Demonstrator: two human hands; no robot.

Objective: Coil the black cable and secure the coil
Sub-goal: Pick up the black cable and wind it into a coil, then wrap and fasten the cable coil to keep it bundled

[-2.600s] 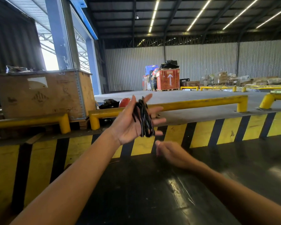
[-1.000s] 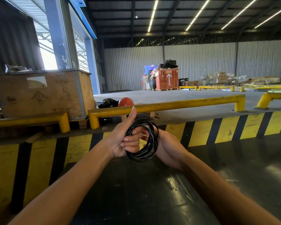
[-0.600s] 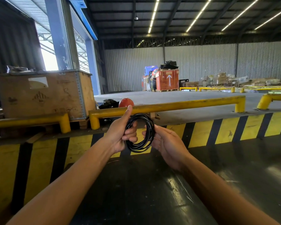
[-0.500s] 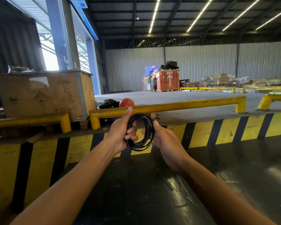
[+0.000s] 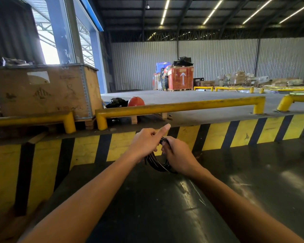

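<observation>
The black cable (image 5: 156, 163) is wound into a small round coil, held in the air between both hands above a dark glossy surface. My left hand (image 5: 145, 144) grips the coil's left side, with one finger stretched out above it. My right hand (image 5: 178, 156) closes on the coil's right side from behind. Only the lower arc of the coil and a bit near the top show; the rest is hidden by the fingers.
Under my arms lies a dark shiny platform (image 5: 165, 207). Ahead runs a yellow-and-black striped ledge (image 5: 218, 135) with yellow rails (image 5: 179, 106). A wooden crate (image 5: 42, 90) stands at the left, an orange helmet (image 5: 135, 101) beside it.
The coil and both hands have dropped lower and turned, so the coil now shows edge-on below the hands. My right hand has closed around it.
</observation>
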